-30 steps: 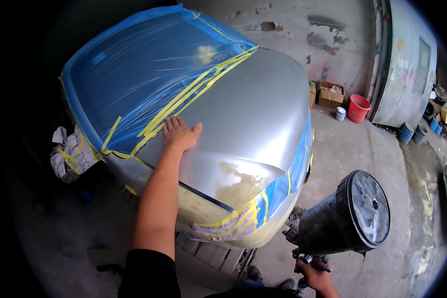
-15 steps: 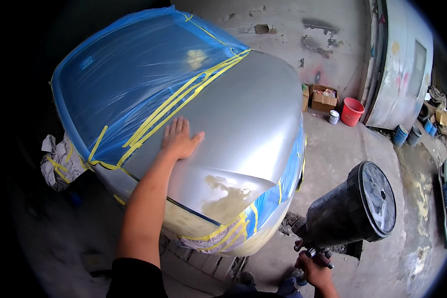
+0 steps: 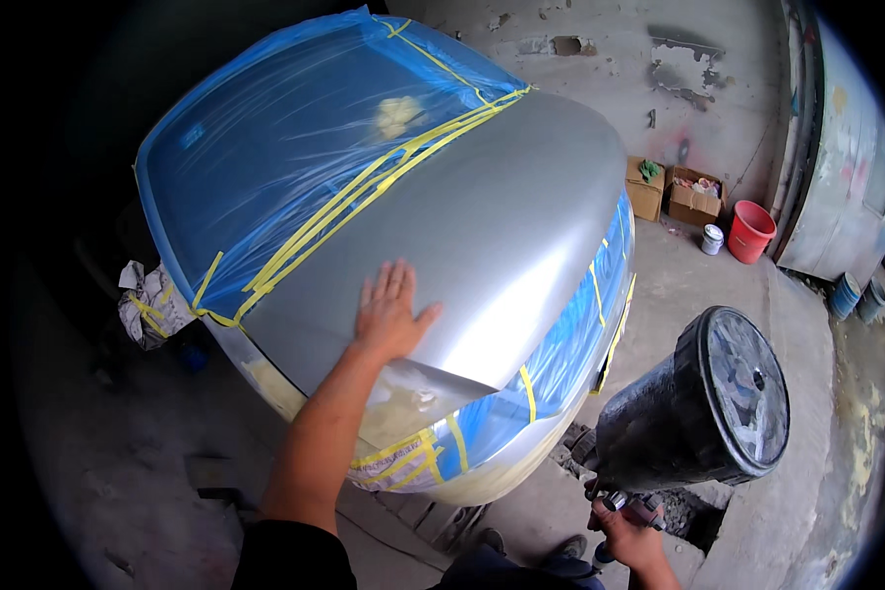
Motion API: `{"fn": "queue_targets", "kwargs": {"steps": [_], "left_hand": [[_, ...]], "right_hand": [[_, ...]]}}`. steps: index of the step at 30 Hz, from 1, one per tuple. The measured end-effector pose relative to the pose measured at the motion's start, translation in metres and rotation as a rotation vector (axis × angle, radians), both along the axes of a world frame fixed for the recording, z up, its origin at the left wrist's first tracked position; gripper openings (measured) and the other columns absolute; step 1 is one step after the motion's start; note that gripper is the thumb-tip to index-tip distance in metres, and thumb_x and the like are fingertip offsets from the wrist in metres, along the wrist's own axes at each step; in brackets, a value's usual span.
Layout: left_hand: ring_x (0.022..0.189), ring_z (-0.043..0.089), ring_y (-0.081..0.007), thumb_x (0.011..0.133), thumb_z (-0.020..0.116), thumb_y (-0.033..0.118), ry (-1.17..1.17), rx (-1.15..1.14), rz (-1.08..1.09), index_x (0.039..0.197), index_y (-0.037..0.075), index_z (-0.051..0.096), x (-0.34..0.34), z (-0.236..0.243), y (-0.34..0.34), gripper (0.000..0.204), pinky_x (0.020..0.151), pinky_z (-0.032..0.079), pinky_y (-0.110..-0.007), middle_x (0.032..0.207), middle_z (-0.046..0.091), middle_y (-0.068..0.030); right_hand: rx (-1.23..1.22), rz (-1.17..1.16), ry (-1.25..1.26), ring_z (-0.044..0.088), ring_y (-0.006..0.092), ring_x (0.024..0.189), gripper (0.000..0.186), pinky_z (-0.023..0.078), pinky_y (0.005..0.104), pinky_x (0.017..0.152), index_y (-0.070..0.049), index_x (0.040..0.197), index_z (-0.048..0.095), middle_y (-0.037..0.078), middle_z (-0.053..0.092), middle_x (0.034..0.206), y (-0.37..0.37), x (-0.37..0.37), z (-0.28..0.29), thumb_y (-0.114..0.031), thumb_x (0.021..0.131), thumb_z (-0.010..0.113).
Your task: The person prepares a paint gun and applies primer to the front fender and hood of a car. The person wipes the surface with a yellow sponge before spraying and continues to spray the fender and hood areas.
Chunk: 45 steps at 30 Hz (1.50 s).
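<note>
My left hand (image 3: 391, 317) lies palm down on the silver car hood (image 3: 501, 206), fingers stretched out and a little apart. Just in front of its wrist is the hood's front corner, where a dull beige patch (image 3: 395, 405) shows. In my right hand (image 3: 627, 541), at the lower right, is a spray gun (image 3: 619, 503), its grip wrapped by the fingers. A large black lidded cup (image 3: 659, 418) sits tilted on top of the gun, off to the right of the car's front. The trigger is partly hidden.
Blue masking film (image 3: 275, 138) covers the windshield, edged with yellow tape (image 3: 383, 175). More film (image 3: 560, 354) covers the car's front. By the far wall stand cardboard boxes (image 3: 696, 205), a small white can (image 3: 712, 240) and a red bucket (image 3: 752, 234). A rubble-filled hole (image 3: 693, 516) lies beneath the gun.
My left hand has slid across the hood, away from the yellow tape and toward the front corner. The view has shifted. My right hand still holds the spray gun.
</note>
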State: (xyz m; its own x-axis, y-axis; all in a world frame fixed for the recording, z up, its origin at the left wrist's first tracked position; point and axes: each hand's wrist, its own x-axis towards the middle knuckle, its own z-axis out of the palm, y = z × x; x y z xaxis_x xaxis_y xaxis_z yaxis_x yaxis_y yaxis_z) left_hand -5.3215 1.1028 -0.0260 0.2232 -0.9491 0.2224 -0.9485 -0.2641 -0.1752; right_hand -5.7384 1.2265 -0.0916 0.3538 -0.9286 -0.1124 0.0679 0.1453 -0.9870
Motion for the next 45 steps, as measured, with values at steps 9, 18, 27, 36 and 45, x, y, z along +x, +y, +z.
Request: {"fn": "queue_targets", "kwargs": {"steps": [9,18,27,36,45], "left_hand": [[0.149,0.009,-0.0336,0.095,0.036,0.061,-0.018,-0.012,0.128,0.15,-0.008,0.02,-0.003,0.013,-0.097,0.089,0.121,0.006,-0.041,0.159,0.014,-0.0237],[0.149,0.014,-0.0272,0.094,0.042,0.062,0.016,0.078,-0.152,0.152,0.002,0.025,0.019,0.026,-0.078,0.085,0.121,0.011,-0.043,0.16,0.02,-0.0136],[0.148,0.011,-0.0367,0.094,0.039,0.061,-0.001,0.02,-0.153,0.148,-0.009,0.023,-0.023,0.001,-0.195,0.09,0.121,0.006,-0.044,0.157,0.019,-0.0255],[0.15,0.01,-0.0277,0.095,0.036,0.064,0.043,0.099,-0.093,0.152,0.0,0.021,0.062,0.049,-0.168,0.087,0.121,0.009,-0.041,0.161,0.014,-0.0154],[0.15,0.007,-0.0315,0.096,0.035,0.06,-0.055,0.176,-0.141,0.151,-0.005,0.017,0.001,0.032,-0.266,0.087,0.121,0.008,-0.04,0.16,0.013,-0.0209]], "right_hand": [[-0.025,0.056,0.117,0.065,0.0134,0.067,0.017,0.051,0.0283,0.058,0.001,0.092,0.067,0.006,0.068,0.076,-0.031,-0.007,-0.004,-0.014,0.089,0.071],[-0.032,0.012,0.113,0.067,0.0138,0.068,0.018,0.053,0.0291,0.06,0.001,0.088,0.069,0.008,0.069,0.074,-0.06,0.008,-0.002,-0.016,0.088,0.072],[-0.005,-0.094,-0.039,0.068,0.0154,0.068,0.018,0.053,0.0292,0.058,0.003,0.093,0.065,0.008,0.067,0.074,-0.077,0.034,-0.004,-0.013,0.088,0.071],[-0.285,0.043,0.296,0.068,0.0207,0.07,0.017,0.053,0.0319,0.069,-0.003,0.098,0.068,0.009,0.071,0.083,-0.082,0.016,-0.052,-0.018,0.092,0.065],[0.152,-0.138,0.353,0.066,0.0137,0.062,0.017,0.052,0.0295,0.057,-0.001,0.09,0.068,0.007,0.069,0.075,-0.091,0.031,-0.005,-0.018,0.088,0.07]]}}
